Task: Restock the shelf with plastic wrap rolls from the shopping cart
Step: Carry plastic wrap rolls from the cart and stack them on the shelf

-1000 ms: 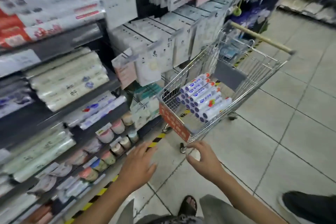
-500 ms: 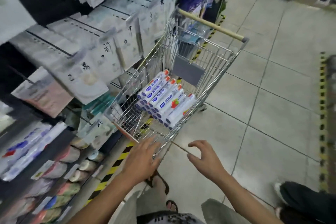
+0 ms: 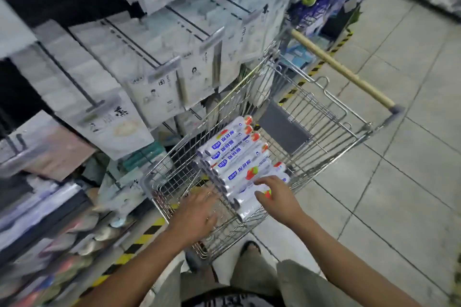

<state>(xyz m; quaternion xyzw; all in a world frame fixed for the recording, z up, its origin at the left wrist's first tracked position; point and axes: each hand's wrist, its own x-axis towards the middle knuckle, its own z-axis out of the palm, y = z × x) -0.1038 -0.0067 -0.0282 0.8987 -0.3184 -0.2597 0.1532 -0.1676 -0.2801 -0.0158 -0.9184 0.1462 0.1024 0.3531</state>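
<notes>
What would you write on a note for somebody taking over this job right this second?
Left hand: open, fingers spread inside the shopping cart by the roll ends. It is blurred, so contact is unclear.
Right hand: thumb and fingers curled round one near roll, which is not lifted.
Plastic wrap rolls: stacked side by side in the cart.
Shelf: to the left, blurred.
Done: no roll is out of the cart that I can see.
Left: lift the gripped roll, set it on the shelf, then likely repeat for the stack.

Right hand (image 3: 277, 197) around roll (image 3: 248, 203) in cart (image 3: 331, 117)
</notes>
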